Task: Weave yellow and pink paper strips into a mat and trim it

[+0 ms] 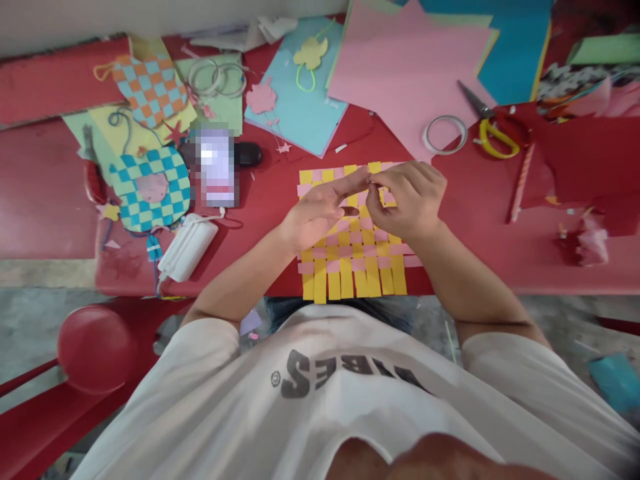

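A woven mat of yellow and pink paper strips (345,280) lies flat on the red table, partly hidden under both hands. Over its upper part, my left hand (320,210) stretches its fingers out to the right, the index fingertip meeting my right hand. My right hand (413,197) is closed in a pinch at that fingertip; anything between the fingers is too small to make out. Loose ends of the yellow strips hang toward the table's front edge, and a few pink ends stick out on the right.
Tape (445,135) and yellow-handled scissors (497,139) lie at the upper right near pink paper sheets (390,67). Leftward are a blurred phone (216,167), a white power bank (189,247) and a blue checkered paper piece (173,177). A red stool (95,350) stands below left.
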The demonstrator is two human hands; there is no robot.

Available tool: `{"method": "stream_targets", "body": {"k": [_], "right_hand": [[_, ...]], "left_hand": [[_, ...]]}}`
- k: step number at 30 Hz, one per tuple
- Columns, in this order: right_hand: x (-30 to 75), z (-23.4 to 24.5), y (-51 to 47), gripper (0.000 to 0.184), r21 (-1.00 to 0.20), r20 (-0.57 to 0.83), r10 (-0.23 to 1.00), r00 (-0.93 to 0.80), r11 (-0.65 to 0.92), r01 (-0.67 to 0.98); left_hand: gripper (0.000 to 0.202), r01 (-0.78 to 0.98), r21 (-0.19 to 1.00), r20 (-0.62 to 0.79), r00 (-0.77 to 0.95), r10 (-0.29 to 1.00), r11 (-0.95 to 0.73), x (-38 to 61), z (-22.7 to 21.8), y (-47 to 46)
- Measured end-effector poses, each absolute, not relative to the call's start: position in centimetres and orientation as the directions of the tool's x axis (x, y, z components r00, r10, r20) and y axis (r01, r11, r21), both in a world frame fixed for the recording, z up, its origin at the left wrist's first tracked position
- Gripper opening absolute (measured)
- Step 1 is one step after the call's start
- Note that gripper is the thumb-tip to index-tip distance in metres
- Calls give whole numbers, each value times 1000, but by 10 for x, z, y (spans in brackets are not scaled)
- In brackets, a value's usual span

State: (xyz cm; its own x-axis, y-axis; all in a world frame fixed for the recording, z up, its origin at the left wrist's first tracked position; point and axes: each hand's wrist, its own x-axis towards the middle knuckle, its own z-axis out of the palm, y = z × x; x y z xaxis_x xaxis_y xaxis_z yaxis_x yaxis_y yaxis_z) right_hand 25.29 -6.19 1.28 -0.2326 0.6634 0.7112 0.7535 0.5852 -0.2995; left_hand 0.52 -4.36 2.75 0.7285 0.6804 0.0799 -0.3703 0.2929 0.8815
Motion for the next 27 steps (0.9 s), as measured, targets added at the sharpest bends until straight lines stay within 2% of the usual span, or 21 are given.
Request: {"method": "stream_targets", "body": {"k": [4, 8, 12, 16, 22, 27], "right_hand": [[252, 19, -60, 9, -311, 635, 729, -257, 546, 778], [256, 26, -57, 20, -295, 578, 754, -312, 550, 782], [258, 32, -56, 26, -343, 532, 773, -346, 570, 746], [259, 33, -55, 25, -356, 532, 774, -345, 574, 737], [257, 30, -53, 21, -366, 601, 730, -324, 613, 701], [254, 31, -54, 17, -426, 582, 760, -289, 587, 689]], "left_hand": [[87, -344, 899, 81, 738, 670, 270, 4, 24, -41], [86, -294, 933, 88, 742, 664, 205, 1, 21, -36], [84, -264, 945, 75, 747, 661, 191, -2, 21, -31], [83, -262, 941, 58, 752, 657, 216, -4, 19, -28], [81, -270, 930, 43, 756, 654, 250, -5, 20, -28], [78, -256, 939, 46, 757, 651, 232, -4, 26, -31]]}}
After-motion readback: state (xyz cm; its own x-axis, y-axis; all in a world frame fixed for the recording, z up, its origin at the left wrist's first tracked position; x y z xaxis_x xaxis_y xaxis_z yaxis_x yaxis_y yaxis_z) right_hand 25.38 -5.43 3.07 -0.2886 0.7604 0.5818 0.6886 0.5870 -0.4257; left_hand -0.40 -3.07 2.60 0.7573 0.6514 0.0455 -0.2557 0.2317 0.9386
